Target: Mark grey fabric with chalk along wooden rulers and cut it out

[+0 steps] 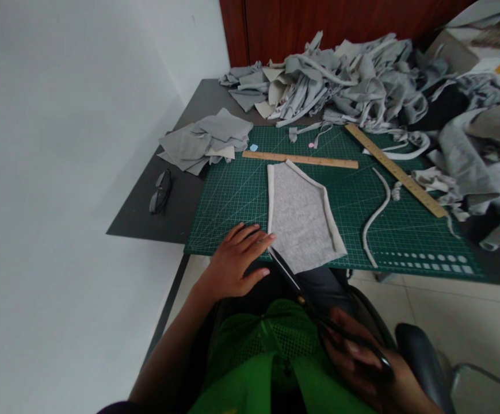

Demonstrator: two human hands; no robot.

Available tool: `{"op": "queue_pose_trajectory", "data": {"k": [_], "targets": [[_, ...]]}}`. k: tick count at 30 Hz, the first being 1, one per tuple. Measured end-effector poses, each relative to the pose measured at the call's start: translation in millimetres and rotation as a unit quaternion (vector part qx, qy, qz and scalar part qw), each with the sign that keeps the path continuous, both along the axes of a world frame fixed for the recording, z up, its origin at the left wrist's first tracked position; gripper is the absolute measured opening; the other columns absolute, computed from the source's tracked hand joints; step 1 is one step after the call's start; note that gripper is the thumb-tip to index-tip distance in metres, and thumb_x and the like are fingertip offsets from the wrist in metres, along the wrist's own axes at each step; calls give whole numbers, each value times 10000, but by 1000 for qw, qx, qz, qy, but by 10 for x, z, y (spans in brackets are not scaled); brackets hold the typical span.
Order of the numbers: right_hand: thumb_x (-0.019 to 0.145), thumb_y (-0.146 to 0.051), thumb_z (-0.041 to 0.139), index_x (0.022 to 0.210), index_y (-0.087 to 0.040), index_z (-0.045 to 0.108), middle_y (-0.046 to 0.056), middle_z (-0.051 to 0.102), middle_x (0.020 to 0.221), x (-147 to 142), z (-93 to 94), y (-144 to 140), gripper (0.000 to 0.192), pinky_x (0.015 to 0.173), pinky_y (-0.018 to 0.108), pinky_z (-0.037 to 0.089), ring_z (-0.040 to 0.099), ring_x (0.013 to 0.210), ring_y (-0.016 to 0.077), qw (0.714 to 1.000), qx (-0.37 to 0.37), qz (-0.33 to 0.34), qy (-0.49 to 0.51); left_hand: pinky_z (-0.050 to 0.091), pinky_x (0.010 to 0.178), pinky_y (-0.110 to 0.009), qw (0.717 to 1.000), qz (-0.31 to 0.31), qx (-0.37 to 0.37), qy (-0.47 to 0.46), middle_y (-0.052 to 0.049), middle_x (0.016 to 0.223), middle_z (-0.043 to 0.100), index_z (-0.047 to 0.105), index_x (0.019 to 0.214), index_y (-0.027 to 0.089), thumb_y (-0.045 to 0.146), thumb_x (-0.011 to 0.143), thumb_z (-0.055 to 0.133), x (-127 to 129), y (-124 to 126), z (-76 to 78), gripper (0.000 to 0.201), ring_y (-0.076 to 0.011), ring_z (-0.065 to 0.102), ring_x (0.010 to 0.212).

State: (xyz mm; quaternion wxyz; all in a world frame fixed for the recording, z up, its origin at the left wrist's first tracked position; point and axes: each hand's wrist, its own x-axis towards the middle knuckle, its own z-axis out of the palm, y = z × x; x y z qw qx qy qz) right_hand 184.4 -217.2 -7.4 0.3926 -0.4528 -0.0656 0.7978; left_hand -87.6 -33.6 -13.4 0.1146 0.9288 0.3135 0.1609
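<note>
A grey fabric piece (299, 218) with rolled, paler edges lies on the green cutting mat (232, 195), its near end reaching over the mat's front edge. My left hand (239, 261) rests flat with fingers stretched, its fingertips at the fabric's lower left edge. In my right hand (355, 351) is a pair of black-handled scissors (304, 300), held low in front of my green apron. The scissors' tips meet the fabric's lower left corner, close to my left fingers. Whether the blades are parted is hard to make out.
Two wooden rulers, one flat (301, 159) and one slanted (396, 171), lie beyond and right of the fabric. A curled fabric strip (377, 221) is on the mat. Scraps (340, 75) heap at the back, cut pieces (210, 138) at left, near glasses (160, 191). A white wall (81, 144) borders the left.
</note>
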Motion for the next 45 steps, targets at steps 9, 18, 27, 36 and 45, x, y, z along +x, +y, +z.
{"op": "queue_pose_trajectory", "data": {"k": [9, 18, 27, 36, 45], "targets": [[651, -626, 897, 1159, -273, 639, -30, 575, 658, 134, -45, -41, 671, 338, 151, 274, 354, 375, 41, 997, -27, -51, -57, 321, 1249, -628, 995, 82, 55, 3, -125, 1427, 608, 664, 1280, 201, 529, 943, 688, 134, -46, -69, 471, -381, 375, 1510], [730, -654, 833, 966, -243, 613, -35, 539, 672, 289, 0, 32, 523, 301, 157, 294, 312, 373, 32, 996, 13, -60, -59, 404, 1210, -509, 996, -37, 71, 40, -138, 1351, 644, 658, 993, 171, 524, 972, 644, 348, 169, 106, 354, -334, 462, 1448], [735, -582, 865, 964, -273, 472, -107, 498, 651, 244, 132, 570, 550, 292, 113, 246, 347, 376, 34, 989, 62, -67, -115, 498, 798, -433, 988, -89, 86, 96, -91, 854, 698, 673, 871, 173, 536, 1025, 534, 850, -23, 203, 418, -279, 646, 954], [648, -633, 885, 980, -290, 421, -133, 491, 616, 276, 177, 911, 666, 299, 107, 239, 344, 372, 35, 984, 90, -4, -150, 502, 877, -438, 991, 56, 96, 74, -98, 1028, 695, 672, 894, 182, 272, 1004, 585, 789, 404, 405, 166, -298, 630, 1087], [670, -622, 895, 971, -266, 435, -124, 522, 642, 272, 187, 1106, 655, 311, 112, 261, 356, 395, 29, 977, 129, -36, -164, 510, 820, -461, 981, 147, 74, 106, -127, 838, 725, 707, 877, 171, 405, 989, 600, 497, 553, 315, 281, -340, 670, 974]]}}
